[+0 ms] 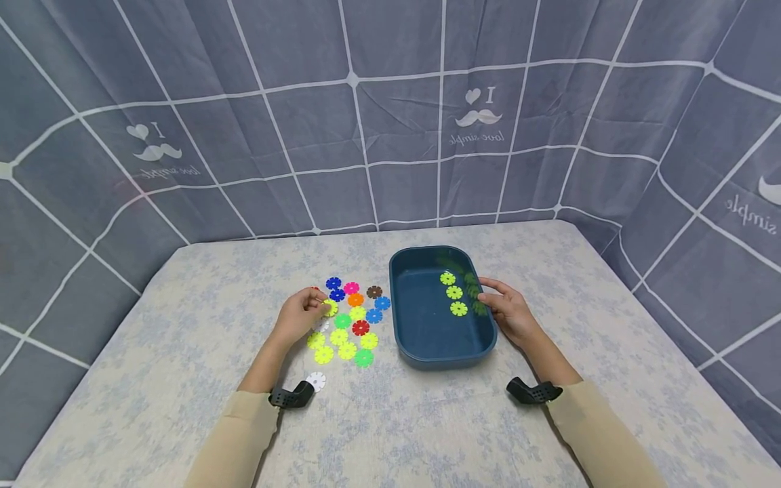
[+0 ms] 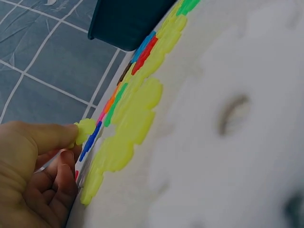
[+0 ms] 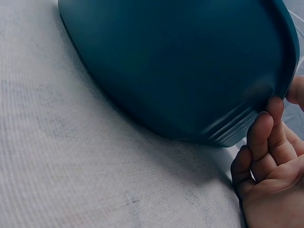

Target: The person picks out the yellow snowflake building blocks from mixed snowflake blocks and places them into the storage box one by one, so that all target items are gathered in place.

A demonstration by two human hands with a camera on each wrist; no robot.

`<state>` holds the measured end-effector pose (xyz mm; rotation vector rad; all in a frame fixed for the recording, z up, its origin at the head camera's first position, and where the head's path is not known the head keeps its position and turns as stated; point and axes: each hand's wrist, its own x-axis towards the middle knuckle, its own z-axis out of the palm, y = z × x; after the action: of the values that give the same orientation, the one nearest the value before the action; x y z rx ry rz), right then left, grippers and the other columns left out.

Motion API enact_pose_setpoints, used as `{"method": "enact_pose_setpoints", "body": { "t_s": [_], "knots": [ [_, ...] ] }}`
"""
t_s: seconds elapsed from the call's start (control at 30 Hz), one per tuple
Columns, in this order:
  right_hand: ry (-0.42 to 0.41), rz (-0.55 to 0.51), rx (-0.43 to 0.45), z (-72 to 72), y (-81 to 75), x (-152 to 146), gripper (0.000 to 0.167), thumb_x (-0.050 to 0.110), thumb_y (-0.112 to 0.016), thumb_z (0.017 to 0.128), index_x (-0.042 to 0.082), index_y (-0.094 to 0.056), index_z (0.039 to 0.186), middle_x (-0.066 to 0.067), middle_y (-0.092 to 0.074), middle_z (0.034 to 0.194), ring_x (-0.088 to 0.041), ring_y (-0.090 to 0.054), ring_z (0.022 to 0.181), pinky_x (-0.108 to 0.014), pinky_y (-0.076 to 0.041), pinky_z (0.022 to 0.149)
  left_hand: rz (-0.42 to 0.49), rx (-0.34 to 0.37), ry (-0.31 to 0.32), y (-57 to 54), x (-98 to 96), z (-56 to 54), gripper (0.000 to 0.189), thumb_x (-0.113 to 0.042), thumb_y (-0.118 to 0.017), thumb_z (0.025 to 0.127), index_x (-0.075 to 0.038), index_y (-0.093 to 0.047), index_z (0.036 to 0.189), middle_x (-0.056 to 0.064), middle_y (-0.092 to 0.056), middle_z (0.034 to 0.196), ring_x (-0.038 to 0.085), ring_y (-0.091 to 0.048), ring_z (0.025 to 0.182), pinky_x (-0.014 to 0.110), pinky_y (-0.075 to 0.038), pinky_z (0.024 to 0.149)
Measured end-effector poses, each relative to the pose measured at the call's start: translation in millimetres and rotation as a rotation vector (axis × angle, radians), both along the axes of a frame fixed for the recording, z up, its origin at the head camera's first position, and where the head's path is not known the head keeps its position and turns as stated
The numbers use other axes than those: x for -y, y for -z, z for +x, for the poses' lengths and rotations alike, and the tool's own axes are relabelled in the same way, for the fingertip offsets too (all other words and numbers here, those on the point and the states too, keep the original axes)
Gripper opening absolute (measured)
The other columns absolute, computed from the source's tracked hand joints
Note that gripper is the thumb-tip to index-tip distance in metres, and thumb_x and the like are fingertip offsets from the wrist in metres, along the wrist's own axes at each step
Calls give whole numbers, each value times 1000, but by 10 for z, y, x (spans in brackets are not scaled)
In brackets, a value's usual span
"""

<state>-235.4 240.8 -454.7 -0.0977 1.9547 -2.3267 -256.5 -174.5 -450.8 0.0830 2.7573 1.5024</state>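
My left hand (image 1: pixel 299 315) pinches a yellow notched plastic disc (image 2: pixel 86 130) between thumb and forefinger, at the left side of the scattered discs. Close around it lie flat discs of the same flower-like shape: blue discs (image 1: pixel 333 282), a pink disc (image 1: pixel 351 288), an orange disc (image 1: pixel 356 299), a red disc (image 1: pixel 361 328) and several more yellow ones. To their right stands a dark teal plastic bin (image 1: pixel 427 339). Three yellow discs (image 1: pixel 454 292) lie in a row on its floor. My right hand (image 1: pixel 512 313) grips the bin's right rim, thumb over the edge and fingers against the outer wall.
A white disc (image 1: pixel 316 381) lies apart from the others, by the left wrist strap (image 1: pixel 293 395). Green discs (image 1: pixel 364 358) and a brown disc (image 1: pixel 375 292) are among the scatter. A grey-blue checked curtain (image 1: pixel 396 122) rises behind the patterned tabletop (image 1: pixel 427 420).
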Motion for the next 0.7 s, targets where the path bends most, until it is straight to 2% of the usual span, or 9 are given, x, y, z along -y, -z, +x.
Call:
{"method": "enact_pose_setpoints", "body": {
  "t_s": [0.27,0.5,0.7],
  "knots": [
    [-21,5,-17,17,-33,16,52,4,-55,97,-10,-34,142,1,-71,92,-11,-68,79,-26,-54,71,64,27,-19,-133,15,-6,19,-11,-65,94,1,-59,108,7,-56,86,19,-49,75,24,-42,62],
    [-18,13,-14,18,-32,9,51,3,-55,98,-10,-34,142,1,-70,91,-11,-66,77,-25,-54,70,85,-11,35,-302,34,2,22,-9,-64,94,4,-58,109,8,-59,89,21,-53,78,23,-44,65],
    [-31,15,-66,25,6,-6,56,9,-60,96,-10,-34,142,2,-70,91,-10,-67,78,-26,-55,70,100,-20,75,-407,1,1,23,-10,-64,94,3,-58,112,9,-62,89,34,-58,84,27,-45,69]
  ]
}}
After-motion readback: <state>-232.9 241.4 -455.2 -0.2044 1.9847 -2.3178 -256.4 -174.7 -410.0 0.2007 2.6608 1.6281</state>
